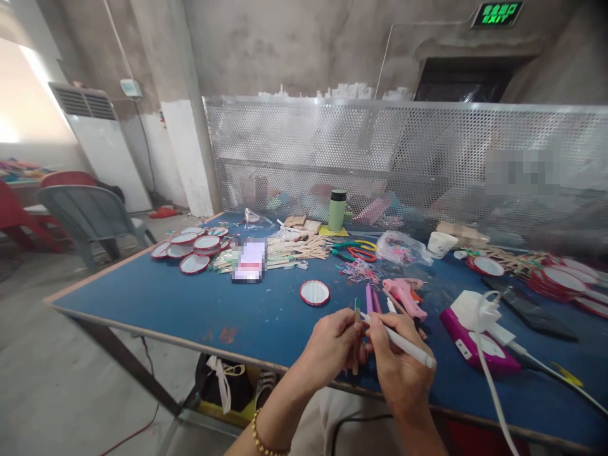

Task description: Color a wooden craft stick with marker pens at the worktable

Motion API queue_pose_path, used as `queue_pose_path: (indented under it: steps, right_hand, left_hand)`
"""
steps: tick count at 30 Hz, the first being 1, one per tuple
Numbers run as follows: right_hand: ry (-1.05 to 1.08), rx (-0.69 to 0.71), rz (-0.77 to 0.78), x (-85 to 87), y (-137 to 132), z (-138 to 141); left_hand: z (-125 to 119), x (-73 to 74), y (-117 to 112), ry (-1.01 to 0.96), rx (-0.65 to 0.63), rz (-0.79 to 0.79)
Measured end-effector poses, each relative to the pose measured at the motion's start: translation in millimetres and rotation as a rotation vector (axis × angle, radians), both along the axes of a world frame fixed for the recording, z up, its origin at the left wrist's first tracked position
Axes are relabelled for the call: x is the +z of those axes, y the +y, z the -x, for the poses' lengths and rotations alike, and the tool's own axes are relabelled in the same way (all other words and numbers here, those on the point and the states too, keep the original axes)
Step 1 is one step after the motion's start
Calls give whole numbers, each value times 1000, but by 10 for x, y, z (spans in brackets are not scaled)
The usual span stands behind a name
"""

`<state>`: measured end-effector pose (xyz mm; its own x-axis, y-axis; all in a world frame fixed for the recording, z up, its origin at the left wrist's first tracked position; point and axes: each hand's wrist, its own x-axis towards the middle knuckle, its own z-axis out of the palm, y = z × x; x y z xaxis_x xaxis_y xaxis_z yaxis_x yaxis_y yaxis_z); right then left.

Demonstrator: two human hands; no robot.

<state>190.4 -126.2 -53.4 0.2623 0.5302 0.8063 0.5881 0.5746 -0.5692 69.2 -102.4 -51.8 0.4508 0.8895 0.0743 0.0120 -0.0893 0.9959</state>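
Observation:
My left hand (pixel 332 345) pinches a flat wooden stick (pixel 356 309) with a green upper end, held upright at the table's near edge. In my right hand (pixel 405 364) is a white marker pen (pixel 409 347), gripped like a writing tool, its tip close to the stick; whether they touch I cannot tell. Just beyond my hands lies a round white disc with a red rim (pixel 315 292). Purple sticks (pixel 372 297) and a pink glue gun (pixel 405 296) rest past my right hand.
Stacked red-rimmed discs (pixel 194 263) lie left, more (pixel 563 278) right. Wooden sticks (pixel 304 247), a phone (pixel 250 261), pliers (pixel 349 251), a green bottle (pixel 337 212) and a paper cup (pixel 441 244) spread across the back. A magenta power strip (pixel 479 354) with cables sits right. Perforated metal panel (pixel 304 145) behind.

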Motion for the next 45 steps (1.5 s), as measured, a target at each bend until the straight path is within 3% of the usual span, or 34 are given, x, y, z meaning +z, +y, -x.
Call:
queue_pose_path:
  steps: [19,45]
  right_hand:
    - [197,51,36,-43,-34,31]
    - [100,26,30,-88,-19,4]
  left_hand:
    - [31,0,1,-46,-30,19]
    - [29,-7,12,-59,-39,-7]
